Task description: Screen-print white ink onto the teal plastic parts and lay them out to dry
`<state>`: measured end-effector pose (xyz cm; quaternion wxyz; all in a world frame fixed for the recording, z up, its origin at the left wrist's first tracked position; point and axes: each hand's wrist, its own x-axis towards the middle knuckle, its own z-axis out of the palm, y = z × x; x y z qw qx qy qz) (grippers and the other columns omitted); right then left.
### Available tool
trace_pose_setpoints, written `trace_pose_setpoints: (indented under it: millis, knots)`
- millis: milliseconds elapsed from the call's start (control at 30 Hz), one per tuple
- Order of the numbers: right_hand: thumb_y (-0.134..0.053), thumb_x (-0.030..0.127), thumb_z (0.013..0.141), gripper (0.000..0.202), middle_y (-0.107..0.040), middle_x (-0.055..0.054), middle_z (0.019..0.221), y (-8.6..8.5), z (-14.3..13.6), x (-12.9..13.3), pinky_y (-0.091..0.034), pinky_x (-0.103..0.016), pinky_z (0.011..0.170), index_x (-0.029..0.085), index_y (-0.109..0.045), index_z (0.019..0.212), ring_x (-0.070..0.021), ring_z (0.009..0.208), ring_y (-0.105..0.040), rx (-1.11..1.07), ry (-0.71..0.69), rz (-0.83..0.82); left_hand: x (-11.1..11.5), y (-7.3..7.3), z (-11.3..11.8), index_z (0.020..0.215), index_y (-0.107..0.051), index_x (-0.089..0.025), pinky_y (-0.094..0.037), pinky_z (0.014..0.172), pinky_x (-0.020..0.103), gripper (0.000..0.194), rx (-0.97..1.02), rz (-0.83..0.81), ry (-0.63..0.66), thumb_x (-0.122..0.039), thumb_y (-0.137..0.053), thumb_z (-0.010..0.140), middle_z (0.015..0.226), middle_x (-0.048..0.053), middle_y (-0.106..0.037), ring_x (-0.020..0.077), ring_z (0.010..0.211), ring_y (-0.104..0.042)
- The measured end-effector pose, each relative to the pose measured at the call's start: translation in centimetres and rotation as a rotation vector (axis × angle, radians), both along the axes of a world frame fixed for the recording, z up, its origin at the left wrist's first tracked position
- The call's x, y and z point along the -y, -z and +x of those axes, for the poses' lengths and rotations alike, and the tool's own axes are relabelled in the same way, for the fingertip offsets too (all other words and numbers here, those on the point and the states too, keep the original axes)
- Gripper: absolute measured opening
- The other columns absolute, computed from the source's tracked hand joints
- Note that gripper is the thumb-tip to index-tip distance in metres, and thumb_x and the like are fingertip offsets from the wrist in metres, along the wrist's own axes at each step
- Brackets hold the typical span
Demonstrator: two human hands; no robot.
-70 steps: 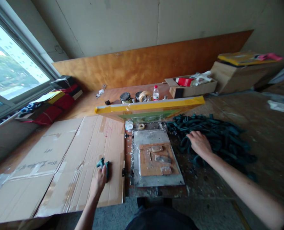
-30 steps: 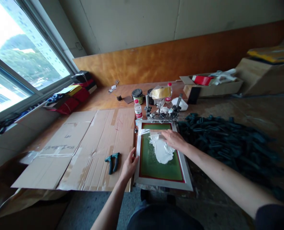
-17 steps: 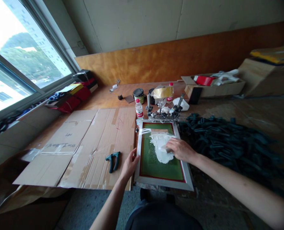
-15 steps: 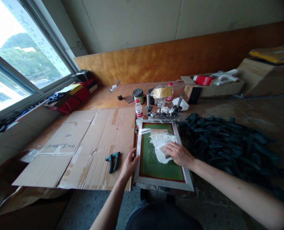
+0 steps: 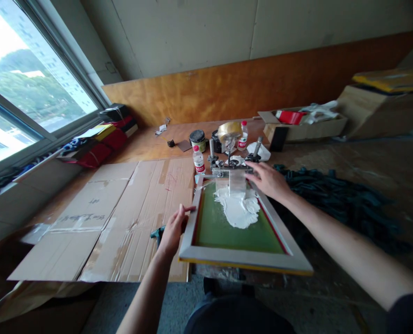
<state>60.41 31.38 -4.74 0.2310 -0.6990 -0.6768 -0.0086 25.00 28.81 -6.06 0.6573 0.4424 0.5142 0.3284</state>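
Observation:
My left hand (image 5: 173,229) grips the left rim of a screen printing frame (image 5: 244,260), whose near end is raised off the bench. White paste (image 5: 239,211) lies spread over the frame's green mesh. A pale flat scraper (image 5: 237,184) stands at the far end of the mesh, its lower edge in the paste. My right hand (image 5: 271,181) is beside it with fingers stretched apart, fingertips at the scraper's right edge. Behind the frame is a metal hinge clamp (image 5: 222,171). A dark green handle-shaped part (image 5: 157,233) lies on the cardboard, partly hidden by my left hand.
Flattened cardboard (image 5: 116,208) covers the bench at left. A heap of dark green parts (image 5: 332,199) lies at right. Behind the clamp stand a bottle (image 5: 198,160), a jar (image 5: 197,139) and a tape roll (image 5: 229,131). An open carton (image 5: 314,129) sits at back right.
The frame's near end has risen and tilted up. My right hand and the scraper have moved to the far end of the mesh, and its fingers have spread.

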Motion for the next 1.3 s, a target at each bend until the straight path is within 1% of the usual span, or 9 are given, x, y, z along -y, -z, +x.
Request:
trace_pose_setpoints:
  millis: [133,300,400,500,633,700,967,1100,1300]
  knots:
    - [-0.046,0.039,0.093,0.029,-0.066,-0.008,0.087,3.9,3.1,3.3,-0.047,-0.031,0.069,0.018,-0.065,0.091,-0.0218,0.079,-0.062,-0.096,0.158,-0.097,-3.9,-4.9,2.6,0.106,-0.065,-0.016,-0.048,0.058,0.023,0.06,0.131,0.244,-0.144,-0.067,-0.042,0.086,0.095,0.009,-0.07,0.0168,0.077,-0.064]
    - [-0.064,0.043,0.085,0.026,-0.064,-0.006,0.087,10.6,-1.4,8.6,-0.046,-0.03,0.07,0.019,-0.058,0.074,-0.0217,0.083,-0.062,0.066,-0.097,-0.334,-6.8,-7.7,5.8,0.114,-0.058,-0.018,-0.052,0.064,0.025,0.055,0.263,0.363,-0.173,-0.063,-0.04,0.089,0.095,0.01,-0.07,0.0175,0.087,-0.066]
    - [-0.057,0.031,0.091,0.018,-0.064,-0.008,0.082,11.2,-5.2,9.9,-0.045,-0.029,0.067,0.018,-0.056,0.079,-0.0213,0.079,-0.063,0.151,-0.021,-0.358,-3.3,-4.7,7.0,0.122,-0.053,-0.018,-0.051,0.061,0.024,0.058,0.272,0.199,-0.218,-0.063,-0.049,0.086,0.097,0.01,-0.07,0.0162,0.078,-0.066]
    - [-0.048,0.029,0.096,0.016,-0.064,-0.008,0.077,10.0,-9.1,11.0,-0.045,-0.03,0.065,0.018,-0.055,0.086,-0.0211,0.073,-0.062,0.113,0.055,-0.26,3.0,0.5,8.1,0.115,-0.058,-0.012,-0.05,0.053,0.027,0.07,0.178,-0.352,0.132,-0.07,-0.058,0.075,0.102,0.018,-0.07,0.0239,0.079,-0.069]
    - [-0.05,0.023,0.094,0.009,-0.064,-0.006,0.089,8.6,-12.2,12.3,-0.046,-0.032,0.082,0.019,-0.056,0.088,-0.0209,0.09,-0.059,0.043,-0.298,-0.08,7.8,5.3,7.6,0.105,-0.059,-0.016,-0.053,0.063,0.03,0.06,0.199,-0.491,0.036,-0.069,-0.058,0.076,0.105,0.015,-0.07,0.0257,0.093,-0.068]
    - [-0.048,0.019,0.094,0.012,-0.064,-0.004,0.091,8.5,-10.1,12.4,-0.044,-0.028,0.085,0.021,-0.058,0.088,-0.0177,0.093,-0.058,0.054,-0.382,-0.148,6.9,6.7,4.7,0.101,-0.058,-0.016,-0.051,0.059,0.028,0.055,0.089,-0.402,-0.072,-0.066,-0.058,0.076,0.094,0.012,-0.07,0.0228,0.083,-0.068]
    - [-0.044,0.008,0.079,0.034,-0.068,-0.009,0.085,11.5,7.2,12.6,-0.042,-0.027,0.058,0.023,-0.068,0.097,-0.0182,0.07,-0.062,0.296,0.186,-0.472,0.6,14.0,-15.5,0.086,-0.052,-0.017,-0.052,0.052,0.032,0.042,-0.876,-0.35,-0.24,-0.055,-0.034,0.087,0.066,0.007,-0.061,0.0253,0.063,-0.067]
    - [-0.038,0.001,0.076,0.045,-0.067,-0.01,0.11,13.2,8.7,14.0,-0.047,-0.035,0.076,0.025,-0.068,0.099,-0.0234,0.098,-0.062,0.365,0.059,-0.438,1.0,14.0,-16.2,0.09,-0.06,-0.015,-0.052,0.061,0.038,0.046,-1.094,-0.342,0.08,-0.052,-0.033,0.086,0.061,0.01,-0.061,0.0302,0.065,-0.067]
    - [-0.04,0.009,0.081,0.032,-0.068,-0.013,0.105,11.8,10.9,14.4,-0.049,-0.041,0.083,0.02,-0.064,0.099,-0.0267,0.097,-0.063,0.246,0.018,-0.256,0.2,8.0,-13.1,0.101,-0.067,-0.017,-0.049,0.06,0.041,0.051,-1.255,-0.006,0.226,-0.057,-0.042,0.082,0.054,0.007,-0.059,0.0299,0.055,-0.063]
